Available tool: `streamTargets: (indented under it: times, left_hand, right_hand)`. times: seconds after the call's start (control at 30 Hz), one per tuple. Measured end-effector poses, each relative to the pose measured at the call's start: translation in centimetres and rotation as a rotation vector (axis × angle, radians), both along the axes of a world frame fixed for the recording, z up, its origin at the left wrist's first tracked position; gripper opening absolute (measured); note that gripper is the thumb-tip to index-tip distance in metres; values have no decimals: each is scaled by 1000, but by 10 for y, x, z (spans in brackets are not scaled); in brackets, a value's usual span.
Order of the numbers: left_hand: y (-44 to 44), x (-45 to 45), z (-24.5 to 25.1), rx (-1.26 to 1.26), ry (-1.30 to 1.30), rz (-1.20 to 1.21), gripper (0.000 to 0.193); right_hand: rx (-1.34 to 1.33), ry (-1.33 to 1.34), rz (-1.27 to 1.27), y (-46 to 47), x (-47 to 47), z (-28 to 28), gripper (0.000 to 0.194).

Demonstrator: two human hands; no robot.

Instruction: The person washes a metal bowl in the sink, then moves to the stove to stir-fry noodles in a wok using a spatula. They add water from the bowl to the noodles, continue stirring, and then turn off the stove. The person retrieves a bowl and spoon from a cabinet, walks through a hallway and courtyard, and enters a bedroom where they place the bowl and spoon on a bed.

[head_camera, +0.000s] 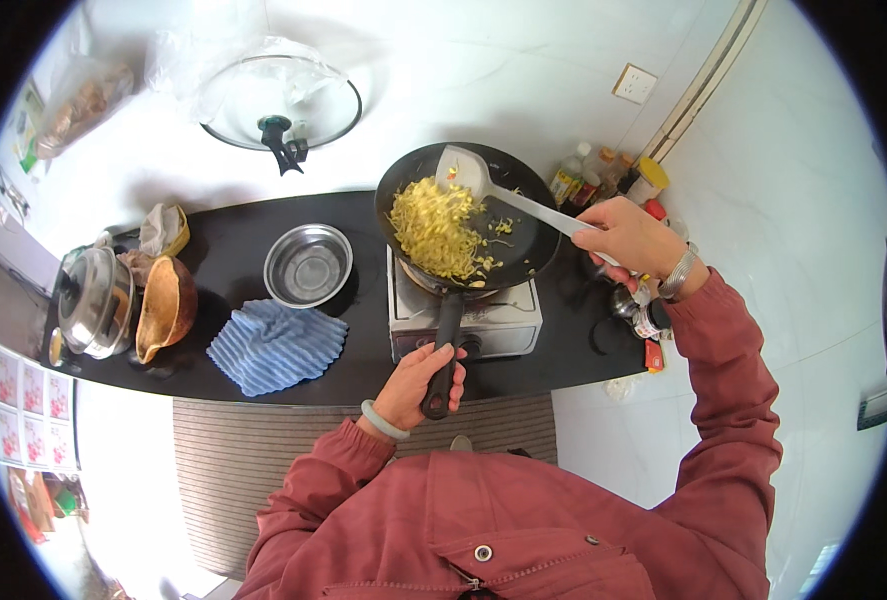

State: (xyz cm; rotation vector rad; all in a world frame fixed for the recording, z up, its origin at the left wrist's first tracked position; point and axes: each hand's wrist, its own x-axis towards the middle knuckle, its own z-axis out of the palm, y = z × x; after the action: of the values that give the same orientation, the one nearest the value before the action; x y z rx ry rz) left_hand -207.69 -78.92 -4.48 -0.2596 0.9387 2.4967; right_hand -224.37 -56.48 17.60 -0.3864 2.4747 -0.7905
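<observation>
My left hand (pixel 422 382) grips the black handle of a dark frying pan (pixel 522 251), which rests over a single-burner gas stove (pixel 503 330). Yellow bean sprouts (pixel 432 232) lie heaped in the pan's left half, with a few strewn to the right. In my right hand (pixel 631 238) is the handle of a light grey spatula (pixel 464 171); its blade is at the far edge of the heap and has a few bits of food on it. The blade's lower edge meets the sprouts.
Left of the stove are an empty steel bowl (pixel 310 266), a blue ribbed cloth (pixel 278 346), a gourd ladle (pixel 167 309) and a lidded steel pot (pixel 96 304). Seasoning bottles (pixel 572 174) and jars crowd the right side. A glass lid (pixel 282 101) hangs on the wall.
</observation>
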Motion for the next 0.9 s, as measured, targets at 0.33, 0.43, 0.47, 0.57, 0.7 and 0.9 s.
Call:
streamTargets:
  times: [0.33, 0.43, 0.47, 0.57, 0.7, 0.9]
  left_hand:
    - [9, 3, 13, -88, -23, 72, 24]
    - [9, 4, 18, -122, -44, 70, 24]
    - [9, 3, 19, -131, -51, 63, 24]
    - [7, 6, 19, -148, -54, 79, 25]
    - [7, 4, 18, -143, -43, 80, 25]
    - [6, 2, 12, -108, -19, 68, 25]
  right_hand:
    - [-24, -1, -21, 58, -88, -85, 30]
    - [-214, -110, 45, 27, -99, -113, 29]
    - [-227, -60, 95, 23, -98, -111, 25]
    - [-162, 36, 168, 4, -61, -67, 23]
    - [-45, 65, 196, 12, -31, -20, 25]
    - [-83, -12, 165, 10, -5, -23, 26]
